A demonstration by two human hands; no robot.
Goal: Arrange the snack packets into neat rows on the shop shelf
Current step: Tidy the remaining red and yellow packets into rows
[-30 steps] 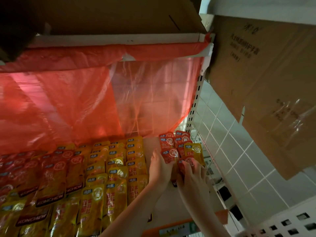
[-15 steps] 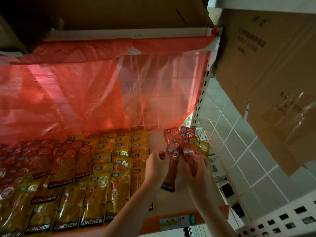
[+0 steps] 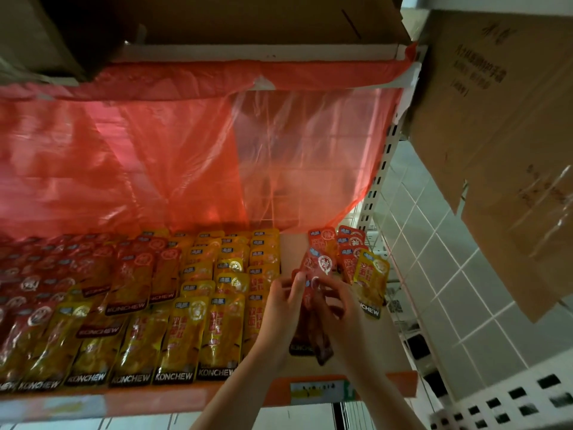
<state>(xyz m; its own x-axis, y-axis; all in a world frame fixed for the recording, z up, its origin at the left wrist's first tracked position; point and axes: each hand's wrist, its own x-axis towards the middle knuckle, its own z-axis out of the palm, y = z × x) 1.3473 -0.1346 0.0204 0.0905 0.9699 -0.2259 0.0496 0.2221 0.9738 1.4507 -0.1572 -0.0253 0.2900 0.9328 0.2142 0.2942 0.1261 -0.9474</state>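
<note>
gripping a fanned bunch of red foil snack packets [image 3: 321, 263] at 3 o'clock of the orange-edged shelf [image 3: 192, 398]: my left hand [image 3: 280, 308] and right hand [image 3: 339, 311] both pinch it.

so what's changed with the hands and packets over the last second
Little has changed. Both hands keep hold of the fanned bunch of red packets at the right end of the shelf. The left hand now pinches the bunch's top edge with its fingertips, and the right hand keeps its grip from the other side. The yellow packet stays beside the bunch. The yellow rows are untouched.
</note>
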